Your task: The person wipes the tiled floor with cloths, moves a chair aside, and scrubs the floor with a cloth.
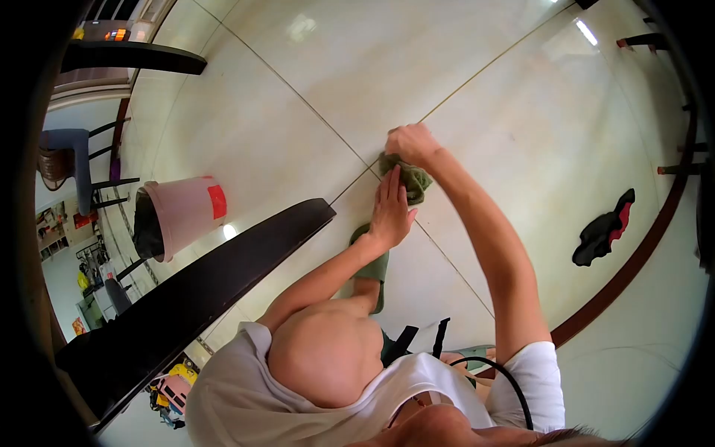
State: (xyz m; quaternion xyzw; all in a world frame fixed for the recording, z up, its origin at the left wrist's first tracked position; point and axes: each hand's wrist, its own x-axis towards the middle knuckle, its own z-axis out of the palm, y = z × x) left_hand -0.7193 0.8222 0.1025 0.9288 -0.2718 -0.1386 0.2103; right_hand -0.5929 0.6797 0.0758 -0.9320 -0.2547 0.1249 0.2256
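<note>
A crumpled green cloth (414, 181) lies on the glossy tiled floor near where the grout lines cross. My right hand (415, 144) is closed on the cloth's far end, its fingers curled and partly hidden from me. From the near side, my left hand (392, 211) rests its stretched fingers on the cloth, thumb pointing out to the right. Below the left forearm, a green slipper (378, 277) shows on one foot beside the bent knee.
To the left, a pink bin (182, 212) with a dark liner and red label stands on the floor. A dark wooden beam (223, 290) juts in from the lower left. Black and red fabric (605, 229) lies on the right, near the brown skirting (633, 277).
</note>
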